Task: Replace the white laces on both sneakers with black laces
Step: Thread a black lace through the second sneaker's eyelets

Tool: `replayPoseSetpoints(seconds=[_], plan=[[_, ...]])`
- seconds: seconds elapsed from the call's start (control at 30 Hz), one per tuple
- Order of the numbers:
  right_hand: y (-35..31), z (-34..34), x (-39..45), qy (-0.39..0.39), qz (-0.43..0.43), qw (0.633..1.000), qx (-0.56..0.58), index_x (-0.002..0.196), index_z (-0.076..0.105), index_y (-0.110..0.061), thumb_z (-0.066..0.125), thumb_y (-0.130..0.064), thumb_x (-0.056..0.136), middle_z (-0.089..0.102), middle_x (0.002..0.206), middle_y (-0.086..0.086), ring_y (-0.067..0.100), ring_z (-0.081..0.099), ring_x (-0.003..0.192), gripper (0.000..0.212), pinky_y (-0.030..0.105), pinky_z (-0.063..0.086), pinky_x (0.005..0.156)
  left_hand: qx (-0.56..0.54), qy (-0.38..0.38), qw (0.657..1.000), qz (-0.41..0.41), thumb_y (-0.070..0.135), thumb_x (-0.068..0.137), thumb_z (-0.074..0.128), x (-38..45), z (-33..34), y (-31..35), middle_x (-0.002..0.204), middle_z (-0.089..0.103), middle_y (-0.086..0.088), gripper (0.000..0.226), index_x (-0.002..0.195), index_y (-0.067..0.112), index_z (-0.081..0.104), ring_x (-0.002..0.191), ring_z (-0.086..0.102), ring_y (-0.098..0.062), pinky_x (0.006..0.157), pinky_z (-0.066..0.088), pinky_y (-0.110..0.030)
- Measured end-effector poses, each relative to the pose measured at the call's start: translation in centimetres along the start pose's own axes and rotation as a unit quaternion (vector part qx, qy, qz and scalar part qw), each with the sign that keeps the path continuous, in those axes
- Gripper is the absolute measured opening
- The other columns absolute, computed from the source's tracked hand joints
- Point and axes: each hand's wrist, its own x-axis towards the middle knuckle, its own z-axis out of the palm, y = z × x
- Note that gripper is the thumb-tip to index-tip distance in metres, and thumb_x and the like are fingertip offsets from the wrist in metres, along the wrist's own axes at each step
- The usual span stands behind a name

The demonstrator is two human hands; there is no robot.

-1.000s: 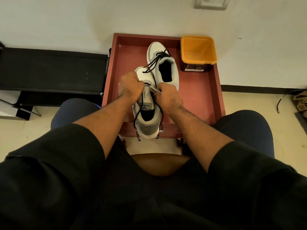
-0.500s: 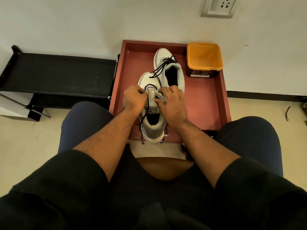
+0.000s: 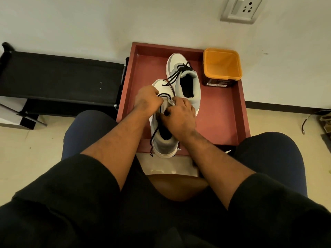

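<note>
Head view: orange tub (image 3: 222, 66) beside far sneaker (image 3: 182, 79), touching.

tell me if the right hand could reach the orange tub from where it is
Probably yes: the orange tub stands open in the tray's far right corner, bare tray lying between it and the right hand, now busy on the near sneaker.

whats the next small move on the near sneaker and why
Probably draw the black lace snug through the upper eyelets. Both the left hand and the right hand pinch at the tongue of the near sneaker, and a slack lace end hangs down its left side past the heel.
</note>
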Motion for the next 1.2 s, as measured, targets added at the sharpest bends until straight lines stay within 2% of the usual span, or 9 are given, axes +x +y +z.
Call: replayPoseSetpoints(seconds=[0.13,0.33,0.47,0.53,0.63,0.73,0.87,1.07,1.2], plan=[[-1.4,1.4,0.2,-0.019,0.024,0.999,-0.041,0.109,0.072,-0.018,0.059,-0.032,0.090,0.037,0.148,0.001,0.032,0.026,0.135,0.028,0.052,0.025,0.108,-0.095,0.013,0.994,-0.042,0.021,0.079,0.079,0.2,0.4,-1.6,0.116,0.067,-0.011,0.050,0.125,0.008,0.063,0.103,0.066,-0.023,0.090,0.055,-0.036],[-0.3,-0.1,-1.3,-0.082,-0.008,0.997,-0.011,0.101,0.075,-0.020,0.062,-0.022,0.087,0.018,0.159,-0.001,0.032,0.007,0.145,0.019,0.053,0.013,0.114,-0.091,0.121,0.988,-0.032,0.004,0.089,0.059,-1.1,1.6,-0.8,0.105,0.070,-0.007,0.027,0.113,0.011,0.068,0.094,0.067,-0.017,0.077,0.051,-0.020],[0.2,-1.6,-1.8,-0.096,0.057,0.984,0.140,0.087,0.075,-0.027,0.068,-0.031,0.084,0.019,0.160,-0.002,0.023,0.007,0.147,0.008,0.051,0.013,0.115,-0.115,0.127,0.985,-0.029,0.010,0.088,0.063,-1.5,1.6,-0.6,0.110,0.068,-0.005,0.027,0.115,0.012,0.067,0.100,0.064,-0.019,0.082,0.053,-0.026],[-0.4,-2.1,-2.0,-0.065,0.132,0.948,0.284,0.069,0.069,-0.033,0.070,-0.034,0.076,0.045,0.146,-0.001,0.023,0.034,0.136,0.007,0.050,0.027,0.111,-0.146,0.123,0.981,-0.034,0.015,0.089,0.065,-1.8,0.9,-0.7,0.119,0.065,-0.006,0.033,0.122,0.012,0.063,0.108,0.061,-0.019,0.091,0.051,-0.030],[-1.2,-3.1,-2.6,-0.024,0.222,0.848,0.481,0.058,0.063,-0.023,0.067,-0.024,0.073,0.062,0.070,-0.004,0.018,0.057,0.072,0.015,0.040,0.050,0.077,-0.138,0.085,0.987,0.016,0.002,0.090,0.056,-3.2,-0.7,-0.5,0.134,0.057,-0.004,0.042,0.130,0.015,0.059,0.122,0.054,-0.019,0.098,0.043,-0.023],[-1.2,-4.6,-2.7,-0.058,0.258,0.720,0.642,0.070,0.057,-0.018,0.062,-0.012,0.082,0.055,0.065,0.003,0.021,0.052,0.067,0.014,0.033,0.048,0.066,-0.195,-0.017,0.979,0.062,-0.011,0.085,0.055,-5.2,-1.5,-0.8,0.132,0.059,-0.010,0.055,0.132,0.018,0.059,0.112,0.062,-0.027,0.085,0.056,-0.030],[-0.7,-7.1,-3.3,-0.079,0.242,0.649,0.717,0.092,0.063,-0.008,0.063,-0.007,0.090,0.052,0.056,-0.001,0.011,0.047,0.047,0.002,0.025,0.045,0.054,-0.096,-0.130,0.982,0.094,0.000,0.079,0.074,-6.8,-0.7,-2.2,0.141,0.052,-0.008,0.068,0.140,0.018,0.051,0.126,0.053,-0.025,0.101,0.042,-0.026],[6.0,-10.9,-6.7,-0.101,0.266,0.695,0.661,0.096,0.068,-0.005,0.063,-0.013,0.089,0.047,0.058,-0.002,0.008,0.031,0.043,0.012,0.023,0.039,0.048,-0.074,-0.070,0.995,0.024,0.002,0.081,0.073,-6.7,0.8,-2.8,0.142,0.052,-0.005,0.069,0.140,0.027,0.049,0.118,0.058,-0.022,0.091,0.049,-0.025],[8.4,-11.0,-8.4,-0.075,0.241,0.733,0.632,0.095,0.071,-0.005,0.066,-0.014,0.089,0.046,0.056,-0.002,0.007,0.026,0.042,0.012,0.022,0.028,0.044,-0.024,-0.031,0.988,0.148,0.011,0.085,0.071,-8.2,-0.6,0.3,0.155,0.033,-0.007,0.074,0.148,0.029,0.036,0.128,0.050,-0.017,0.106,0.043,-0.032]])
